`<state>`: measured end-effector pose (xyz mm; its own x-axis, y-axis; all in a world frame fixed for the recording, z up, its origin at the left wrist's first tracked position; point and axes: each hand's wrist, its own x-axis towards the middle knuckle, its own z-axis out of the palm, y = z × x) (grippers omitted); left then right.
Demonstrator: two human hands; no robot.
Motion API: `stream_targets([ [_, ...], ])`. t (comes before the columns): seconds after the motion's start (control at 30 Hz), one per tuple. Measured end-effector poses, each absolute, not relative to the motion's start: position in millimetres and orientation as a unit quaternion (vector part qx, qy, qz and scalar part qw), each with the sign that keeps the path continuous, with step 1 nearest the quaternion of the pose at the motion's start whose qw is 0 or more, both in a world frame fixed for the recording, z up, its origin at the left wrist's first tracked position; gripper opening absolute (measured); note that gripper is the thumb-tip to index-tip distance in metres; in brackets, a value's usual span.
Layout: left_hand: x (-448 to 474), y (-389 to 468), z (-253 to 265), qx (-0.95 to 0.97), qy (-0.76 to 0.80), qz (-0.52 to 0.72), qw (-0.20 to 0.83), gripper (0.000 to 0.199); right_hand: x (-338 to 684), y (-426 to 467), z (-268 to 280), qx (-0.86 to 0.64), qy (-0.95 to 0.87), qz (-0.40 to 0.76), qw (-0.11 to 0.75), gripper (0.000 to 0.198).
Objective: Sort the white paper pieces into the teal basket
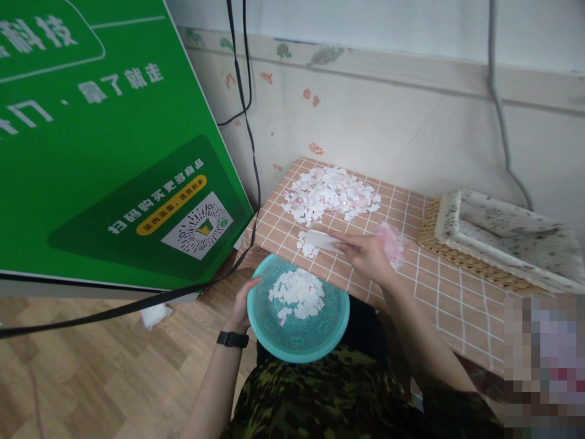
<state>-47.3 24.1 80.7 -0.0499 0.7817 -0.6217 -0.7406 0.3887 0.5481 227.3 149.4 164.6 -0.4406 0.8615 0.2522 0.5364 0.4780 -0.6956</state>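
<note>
My left hand [243, 306] grips the left rim of a round teal plastic colander [299, 352], held just below the table's front edge. White paper scraps [299, 294], a few marked with red, lie in its bottom. A flat white card [323, 240] is pinched between the fingers of my right hand [366, 255], low over the tabletop. The card's left end meets a small cluster of scraps [307, 246] near the table edge. Behind it spreads a larger heap of white and pinkish paper scraps [331, 190]. A pink and white fluffy bundle [390, 244] sits partly hidden beyond my right wrist.
A brown checked cloth covers the table [439, 299] against the wall. On the right stands a wicker basket [475, 268] with a patterned lining. A large green sign panel [137, 140] rises at left, with black cables [253, 152] hanging past it. Bottom right is pixelated.
</note>
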Motion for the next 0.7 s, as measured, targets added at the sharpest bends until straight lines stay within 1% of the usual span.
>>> stream_targets([
  [0.17, -47, 25, 80, 0.018, 0.469, 0.552, 0.689, 0.012, 223, 160, 169, -0.453, -0.811, 0.235, 0.287, 0.034],
  [0.3, -46, 25, 81, 0.012, 0.479, 0.554, 0.68, 0.01, 225, 163, 176, -0.463, -0.804, 0.219, 0.302, 0.035],
  [0.4, -47, 25, 80, 0.013, 0.48, 0.55, 0.683, 0.013, 227, 161, 177, -0.463, -0.806, 0.207, 0.304, 0.034],
  [0.57, -49, 24, 78, 0.018, 0.475, 0.551, 0.686, 0.013, 232, 155, 172, -0.445, -0.821, 0.22, 0.281, 0.033],
  [0.7, -48, 25, 79, 0.014, 0.477, 0.557, 0.68, 0.01, 230, 149, 171, -0.436, -0.816, 0.237, 0.296, 0.032],
])
